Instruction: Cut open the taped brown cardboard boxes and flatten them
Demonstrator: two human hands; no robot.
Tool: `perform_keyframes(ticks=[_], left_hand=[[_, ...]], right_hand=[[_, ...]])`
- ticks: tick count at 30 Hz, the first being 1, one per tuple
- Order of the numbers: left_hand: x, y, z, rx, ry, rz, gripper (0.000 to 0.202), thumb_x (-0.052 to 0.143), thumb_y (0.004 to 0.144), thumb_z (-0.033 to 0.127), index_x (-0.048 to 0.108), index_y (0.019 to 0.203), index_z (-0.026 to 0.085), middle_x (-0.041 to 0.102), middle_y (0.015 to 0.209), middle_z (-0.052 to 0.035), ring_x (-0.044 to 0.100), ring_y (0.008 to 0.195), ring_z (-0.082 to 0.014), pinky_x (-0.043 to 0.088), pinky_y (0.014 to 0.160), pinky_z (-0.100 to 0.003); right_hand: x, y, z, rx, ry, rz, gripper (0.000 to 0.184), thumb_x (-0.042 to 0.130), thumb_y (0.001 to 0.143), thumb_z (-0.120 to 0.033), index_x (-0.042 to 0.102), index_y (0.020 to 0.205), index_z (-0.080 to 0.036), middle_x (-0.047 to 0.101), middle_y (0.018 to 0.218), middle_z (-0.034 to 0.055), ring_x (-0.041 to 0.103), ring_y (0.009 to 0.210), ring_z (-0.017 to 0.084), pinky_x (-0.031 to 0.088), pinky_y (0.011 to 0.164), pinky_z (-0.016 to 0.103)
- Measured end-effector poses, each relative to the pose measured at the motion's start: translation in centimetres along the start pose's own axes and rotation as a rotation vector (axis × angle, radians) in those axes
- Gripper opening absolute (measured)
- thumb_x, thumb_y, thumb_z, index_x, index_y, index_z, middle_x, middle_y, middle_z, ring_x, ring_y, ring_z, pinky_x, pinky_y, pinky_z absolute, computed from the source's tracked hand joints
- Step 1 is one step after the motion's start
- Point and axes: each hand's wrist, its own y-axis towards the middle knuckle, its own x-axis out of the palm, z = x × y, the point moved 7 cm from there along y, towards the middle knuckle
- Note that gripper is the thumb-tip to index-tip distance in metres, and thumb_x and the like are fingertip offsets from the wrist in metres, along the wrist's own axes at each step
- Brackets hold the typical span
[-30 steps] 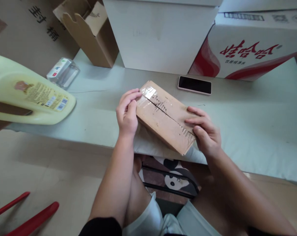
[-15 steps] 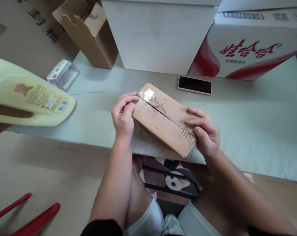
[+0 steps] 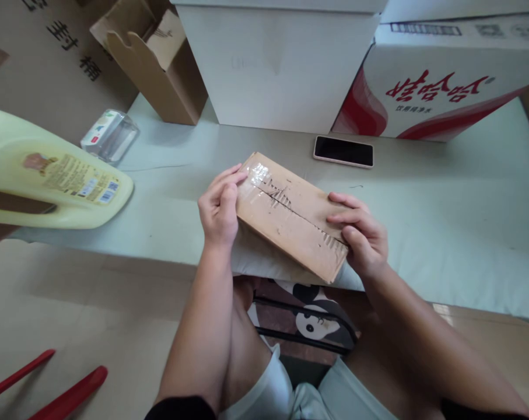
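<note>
A small brown cardboard box (image 3: pixel 290 216) lies slantwise between my hands at the table's front edge. Along its top runs a dark seam, with torn tape marks and a shiny strip of clear tape at the far left end. My left hand (image 3: pixel 220 204) grips that left end, thumb and fingers closed at the corner. At the right end, my right hand (image 3: pixel 363 233) holds the box with its fingers over the top and its thumb near the corner. The underside of the box is hidden.
Beyond the box lies a phone (image 3: pixel 343 152) in front of a white box (image 3: pixel 281 70) and a red-and-white carton (image 3: pixel 421 99). At left are a yellow jug (image 3: pixel 72 175), a clear plastic container (image 3: pixel 111 137) and an open cardboard box (image 3: pixel 159 70). Red legs (image 3: pixel 72 391) show at lower left.
The view has shifted slightly. Both hands keep their hold on the cardboard box, whose far left end now appears a little lower.
</note>
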Motion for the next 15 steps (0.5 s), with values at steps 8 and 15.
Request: perform_keyframes(ticks=[8, 15], left_hand=[[-1.1, 0.4, -1.8, -0.273, -0.09, 0.18, 0.024, 0.059, 0.074, 0.022, 0.081, 0.083, 0.022, 0.08, 0.094, -0.0023, 0.073, 0.103, -0.0228, 0.055, 0.101, -0.04], [-4.3, 0.2, -4.7, -0.525, -0.322, 0.464, 0.028, 0.056, 0.07, 0.031, 0.073, 0.088, 0.019, 0.073, 0.096, -0.0057, 0.069, 0.096, -0.0206, 0.055, 0.089, -0.033]], right_hand=[[-0.5, -0.3, 2.5, 0.216, 0.188, 0.094, 0.04, 0.057, 0.093, -0.055, 0.06, 0.128, -0.038, 0.062, 0.142, 0.0035, 0.058, 0.134, 0.03, 0.046, 0.113, 0.053], [1.1, -0.7, 5.3, 0.517, 0.15, -0.118, 0.033, 0.06, 0.093, -0.048, 0.069, 0.116, -0.025, 0.075, 0.118, 0.0064, 0.069, 0.113, 0.028, 0.053, 0.104, 0.051]])
